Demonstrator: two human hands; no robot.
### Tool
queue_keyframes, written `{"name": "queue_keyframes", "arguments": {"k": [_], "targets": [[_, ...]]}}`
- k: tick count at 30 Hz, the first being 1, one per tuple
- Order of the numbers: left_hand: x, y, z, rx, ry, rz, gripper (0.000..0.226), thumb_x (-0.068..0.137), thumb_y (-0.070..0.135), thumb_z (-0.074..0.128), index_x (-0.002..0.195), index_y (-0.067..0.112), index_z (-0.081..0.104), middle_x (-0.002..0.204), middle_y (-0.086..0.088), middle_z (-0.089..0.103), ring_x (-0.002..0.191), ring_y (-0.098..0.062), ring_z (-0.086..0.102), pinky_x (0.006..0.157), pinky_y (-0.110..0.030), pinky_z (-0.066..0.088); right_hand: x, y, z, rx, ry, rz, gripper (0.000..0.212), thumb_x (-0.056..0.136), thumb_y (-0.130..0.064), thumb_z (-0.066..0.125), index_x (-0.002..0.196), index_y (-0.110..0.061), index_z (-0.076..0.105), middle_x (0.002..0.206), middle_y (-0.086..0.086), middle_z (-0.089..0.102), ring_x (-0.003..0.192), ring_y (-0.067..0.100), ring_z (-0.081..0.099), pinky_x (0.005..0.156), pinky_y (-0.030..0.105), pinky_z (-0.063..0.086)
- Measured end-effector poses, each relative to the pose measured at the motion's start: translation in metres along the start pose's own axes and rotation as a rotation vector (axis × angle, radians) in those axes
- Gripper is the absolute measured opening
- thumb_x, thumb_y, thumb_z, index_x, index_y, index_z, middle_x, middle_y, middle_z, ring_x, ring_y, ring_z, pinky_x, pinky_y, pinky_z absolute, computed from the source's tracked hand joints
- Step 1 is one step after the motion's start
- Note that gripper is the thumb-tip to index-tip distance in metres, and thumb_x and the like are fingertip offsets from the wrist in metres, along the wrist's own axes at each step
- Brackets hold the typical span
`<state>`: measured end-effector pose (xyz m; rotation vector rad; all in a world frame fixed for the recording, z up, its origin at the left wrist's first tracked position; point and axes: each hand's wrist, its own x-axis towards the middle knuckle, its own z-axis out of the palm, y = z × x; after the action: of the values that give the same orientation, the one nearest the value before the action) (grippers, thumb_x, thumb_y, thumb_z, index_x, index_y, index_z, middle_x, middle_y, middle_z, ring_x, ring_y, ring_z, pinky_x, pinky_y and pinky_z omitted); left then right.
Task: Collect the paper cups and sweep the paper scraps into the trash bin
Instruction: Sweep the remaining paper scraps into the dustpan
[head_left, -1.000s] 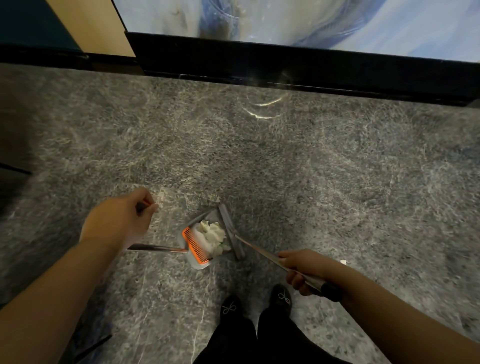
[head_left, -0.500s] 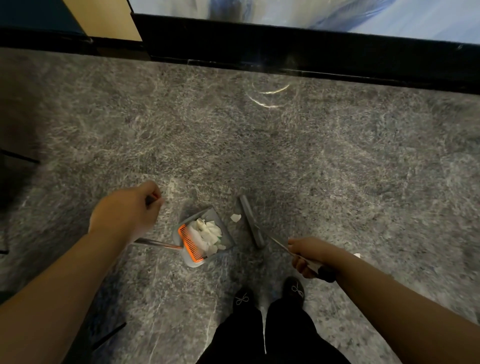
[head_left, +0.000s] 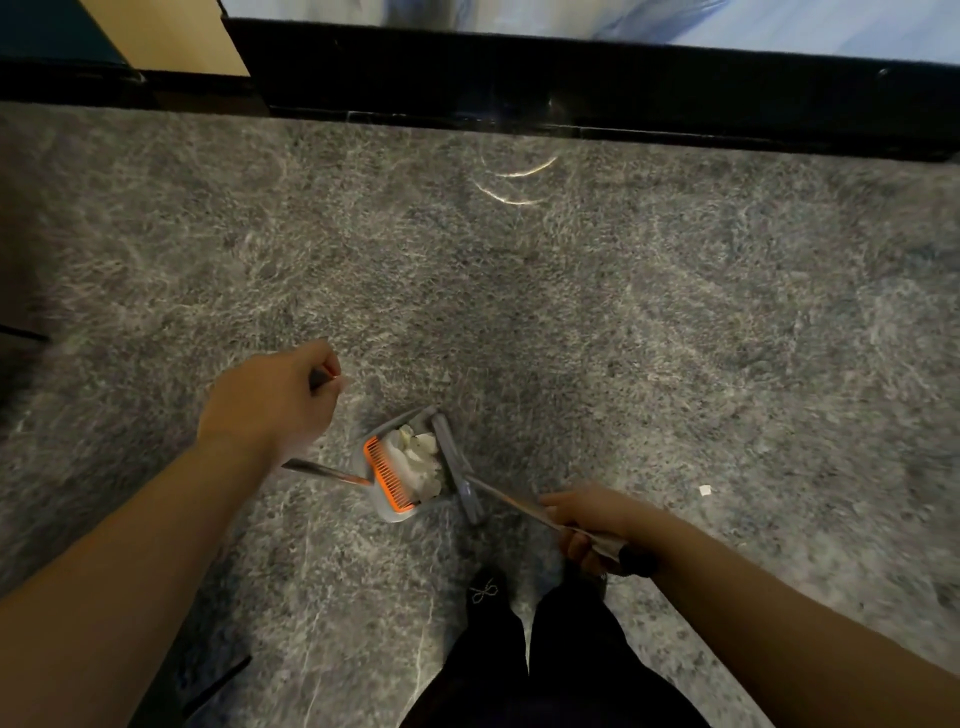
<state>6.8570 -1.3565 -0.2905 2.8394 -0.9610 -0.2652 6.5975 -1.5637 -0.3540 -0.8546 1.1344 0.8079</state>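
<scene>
A grey dustpan (head_left: 382, 506) with an orange comb (head_left: 388, 474) sits on the floor in front of my feet, holding a heap of white paper scraps (head_left: 418, 462). My left hand (head_left: 270, 405) grips the top of the dustpan's long handle. My right hand (head_left: 589, 522) grips the broom handle (head_left: 511, 501). The grey broom head (head_left: 457, 465) lies against the dustpan's open right edge. One small white scrap (head_left: 705, 490) lies on the floor to the right. No paper cups or trash bin are in view.
Grey marbled floor (head_left: 571, 312) stretches ahead to a black baseboard (head_left: 571, 78) under a pale wall. My black shoes (head_left: 485, 590) and dark trousers stand just behind the dustpan. A thin dark object (head_left: 218, 680) lies at the lower left.
The broom head swept left from a short gap back against the dustpan mouth, pushing a loose scrap in. The view shifted slightly.
</scene>
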Motion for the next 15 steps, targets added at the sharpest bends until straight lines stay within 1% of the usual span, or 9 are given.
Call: {"name": "queue_keyframes", "arguments": {"k": [2, 3, 5, 7, 11, 13, 15], "targets": [[0.001, 0.005, -0.002, -0.009, -0.023, 0.02, 0.016, 0.09, 0.044, 0.06, 0.081, 0.033, 0.053, 0.055, 0.011, 0.054, 0.051, -0.015, 0.049, 0.048, -0.026, 0.04, -0.007, 0.008, -0.005, 0.022, 0.019, -0.015, 0.044, 0.104, -0.016, 0.03, 0.148, -0.018, 0.031, 0.049, -0.002, 0.039, 0.034, 0.004, 0.034, 0.034, 0.012, 0.026], [0.001, 0.009, -0.003, -0.012, -0.033, 0.031, 0.017, 0.09, 0.045, 0.06, 0.08, 0.033, 0.052, 0.056, 0.011, 0.055, 0.052, -0.015, 0.05, 0.048, -0.026, 0.04, -0.01, 0.012, -0.008, 0.025, 0.034, -0.023, 0.044, 0.104, -0.017, 0.03, 0.147, -0.02, 0.033, 0.05, -0.002, 0.039, 0.034, 0.004, 0.034, 0.035, 0.012, 0.026], [0.003, 0.022, -0.005, -0.013, -0.044, 0.059, 0.016, 0.089, 0.047, 0.058, 0.081, 0.034, 0.053, 0.058, 0.012, 0.054, 0.052, -0.01, 0.049, 0.047, -0.023, 0.035, -0.018, 0.02, -0.017, 0.046, 0.063, -0.037, 0.042, 0.103, -0.018, 0.031, 0.145, -0.018, 0.037, 0.05, -0.001, 0.039, 0.034, 0.005, 0.035, 0.034, 0.013, 0.028], [0.008, 0.039, -0.008, -0.036, -0.068, 0.109, 0.014, 0.089, 0.047, 0.059, 0.083, 0.035, 0.055, 0.062, 0.011, 0.057, 0.053, -0.01, 0.051, 0.048, -0.023, 0.038, -0.027, 0.029, -0.03, 0.084, 0.085, -0.061, 0.036, 0.103, -0.017, 0.031, 0.136, -0.019, 0.046, 0.051, 0.0, 0.039, 0.035, 0.006, 0.035, 0.033, 0.014, 0.029], [0.026, 0.082, -0.012, -0.078, -0.104, 0.225, 0.011, 0.088, 0.041, 0.065, 0.085, 0.033, 0.058, 0.075, 0.002, 0.066, 0.063, -0.02, 0.059, 0.06, -0.035, 0.052, -0.049, 0.052, -0.06, 0.191, 0.143, -0.133, 0.023, 0.101, -0.013, 0.033, 0.113, -0.016, 0.053, 0.052, 0.0, 0.039, 0.037, 0.006, 0.035, 0.035, 0.014, 0.029], [0.035, 0.108, -0.012, -0.07, -0.095, 0.307, 0.012, 0.088, 0.04, 0.065, 0.086, 0.03, 0.059, 0.075, 0.0, 0.067, 0.062, -0.021, 0.059, 0.058, -0.034, 0.052, -0.059, 0.069, -0.075, 0.291, 0.165, -0.164, 0.023, 0.102, -0.013, 0.034, 0.107, -0.02, 0.055, 0.047, 0.0, 0.04, 0.035, 0.006, 0.035, 0.034, 0.014, 0.029], [0.042, 0.136, -0.01, -0.046, -0.1, 0.37, 0.012, 0.089, 0.04, 0.064, 0.085, 0.031, 0.057, 0.071, 0.002, 0.065, 0.056, -0.016, 0.055, 0.052, -0.027, 0.045, -0.068, 0.086, -0.088, 0.38, 0.203, -0.195, 0.024, 0.101, -0.013, 0.034, 0.11, -0.022, 0.054, 0.043, -0.001, 0.041, 0.033, 0.006, 0.035, 0.033, 0.014, 0.028]]}}
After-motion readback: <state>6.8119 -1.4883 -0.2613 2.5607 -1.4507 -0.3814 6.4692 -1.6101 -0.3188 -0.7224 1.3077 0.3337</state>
